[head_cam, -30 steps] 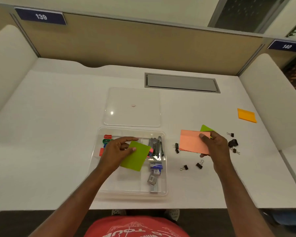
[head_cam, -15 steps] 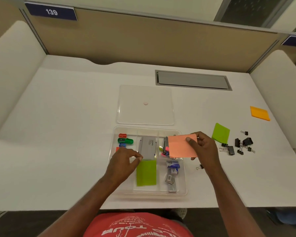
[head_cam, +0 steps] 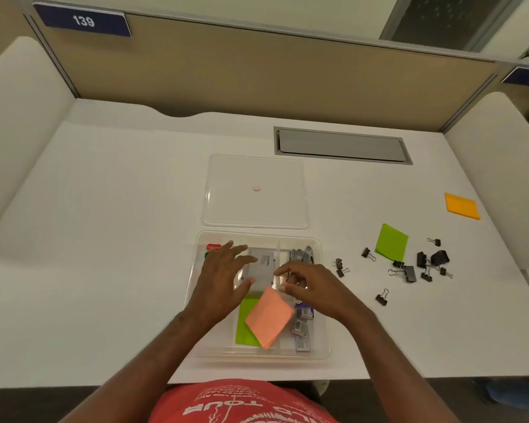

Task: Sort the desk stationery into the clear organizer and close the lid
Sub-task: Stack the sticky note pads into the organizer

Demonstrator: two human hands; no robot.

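Salmon sticky-note pad lies skewed over the green pad in the clear organizer, just below the right hand; both grips, left hand included, are open, holding nothing.

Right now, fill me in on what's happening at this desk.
A person is sorting stationery into the clear organizer. Both hands hover over it: the left hand is spread open, the right hand has loosely curled fingers and holds nothing. A salmon sticky pad lies tilted on a green pad inside. The lid lies off behind. Binder clips, another green pad and an orange pad remain out on the desk.
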